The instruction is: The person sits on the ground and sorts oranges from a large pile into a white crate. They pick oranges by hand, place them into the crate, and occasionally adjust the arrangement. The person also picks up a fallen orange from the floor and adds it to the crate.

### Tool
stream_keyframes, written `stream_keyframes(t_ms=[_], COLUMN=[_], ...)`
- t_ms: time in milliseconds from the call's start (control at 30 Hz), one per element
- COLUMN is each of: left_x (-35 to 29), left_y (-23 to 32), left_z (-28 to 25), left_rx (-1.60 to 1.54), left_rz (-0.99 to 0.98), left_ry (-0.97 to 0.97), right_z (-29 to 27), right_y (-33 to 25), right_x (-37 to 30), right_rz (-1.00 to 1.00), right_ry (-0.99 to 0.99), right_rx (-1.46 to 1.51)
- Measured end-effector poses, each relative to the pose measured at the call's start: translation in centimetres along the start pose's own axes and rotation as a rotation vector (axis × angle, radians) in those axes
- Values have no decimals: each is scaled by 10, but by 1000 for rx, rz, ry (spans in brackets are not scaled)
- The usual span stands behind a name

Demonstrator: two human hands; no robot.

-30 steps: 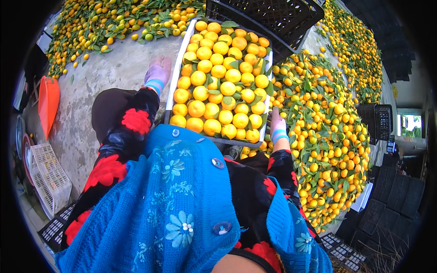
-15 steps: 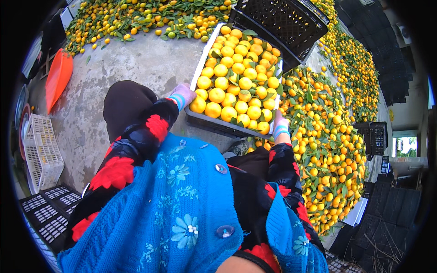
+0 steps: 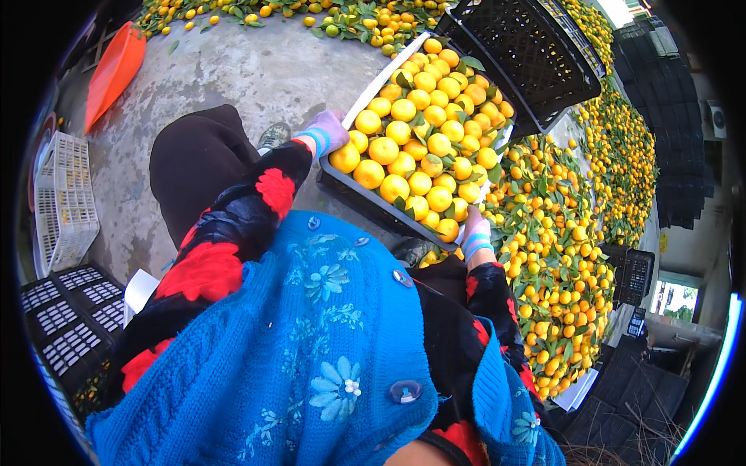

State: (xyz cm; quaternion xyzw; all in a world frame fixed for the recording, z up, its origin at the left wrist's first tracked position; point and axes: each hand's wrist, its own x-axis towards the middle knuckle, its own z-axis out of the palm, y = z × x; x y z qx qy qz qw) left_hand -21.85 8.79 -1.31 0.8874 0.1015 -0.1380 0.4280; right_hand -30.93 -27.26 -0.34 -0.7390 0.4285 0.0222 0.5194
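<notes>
A black plastic crate (image 3: 369,203) stands in front of me, lined with white sheeting (image 3: 386,71) and heaped with mandarins (image 3: 420,138), a few with green leaves. My left hand (image 3: 329,132), in a pale purple glove with a striped cuff, is closed on its left edge. At the near right corner my right hand (image 3: 475,233), gloved alike, grips the edge, its fingertips partly hidden by the lining and fruit. A big pile of leafy mandarins (image 3: 556,272) lies just right of the crate.
An upright black crate (image 3: 517,58) stands behind the filled one. More mandarins (image 3: 373,22) cover the far floor. At left are an orange-red plastic basin (image 3: 115,74), a white slatted crate (image 3: 68,198) and black crates (image 3: 66,318). Black crates (image 3: 660,109) are stacked far right.
The filled crate now sits further right in the view and turned slightly clockwise, both hands still on it. My view has shifted too, and a shoe shows beside my left knee.
</notes>
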Motion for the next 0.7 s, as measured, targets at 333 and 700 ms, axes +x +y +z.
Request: stream_keyframes(t_ms=[333, 700], left_x=[-92, 4], left_y=[-74, -185], left_z=[-56, -18], left_rx=[46, 120], left_rz=[-85, -302], left_ry=[-24, -76], right_z=[-3, 18], right_y=[50, 104], right_x=[-71, 5], right_rz=[171, 367], right_ry=[-401, -200], right_rx=[100, 242])
